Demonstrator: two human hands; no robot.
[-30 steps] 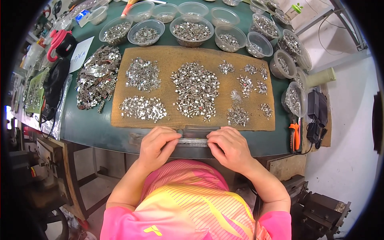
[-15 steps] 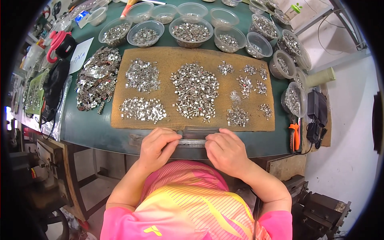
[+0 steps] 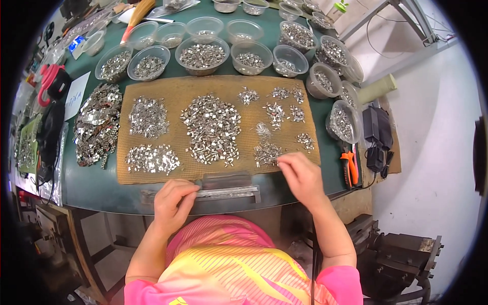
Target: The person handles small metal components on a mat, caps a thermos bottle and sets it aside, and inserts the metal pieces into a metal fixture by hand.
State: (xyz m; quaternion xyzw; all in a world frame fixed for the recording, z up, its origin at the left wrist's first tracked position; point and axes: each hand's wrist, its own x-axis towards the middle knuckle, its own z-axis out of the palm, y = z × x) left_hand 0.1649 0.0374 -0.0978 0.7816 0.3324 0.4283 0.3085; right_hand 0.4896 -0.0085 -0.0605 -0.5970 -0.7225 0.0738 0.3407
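My left hand (image 3: 173, 203) pinches the left end of a long grey metal bar (image 3: 229, 192) that lies along the near edge of the green table (image 3: 101, 185). My right hand (image 3: 302, 175) reaches over the lower right corner of a brown mesh mat (image 3: 178, 86). Its fingertips are pinched together at the edge of a small pile of shiny metal parts (image 3: 265, 151). Whether a part sits between the fingers is too small to tell. A large pile of the same parts (image 3: 211, 129) fills the mat's middle.
Several clear bowls of metal parts (image 3: 202, 55) ring the far and right sides of the mat. Orange-handled pliers (image 3: 349, 168) and a black power adapter (image 3: 376, 127) lie right of my right hand. Flat metal strips (image 3: 96, 124) are heaped to the left.
My right hand has left the metal bar and moved right and forward to the small pile on the mat. My left hand stays at the bar's left end.
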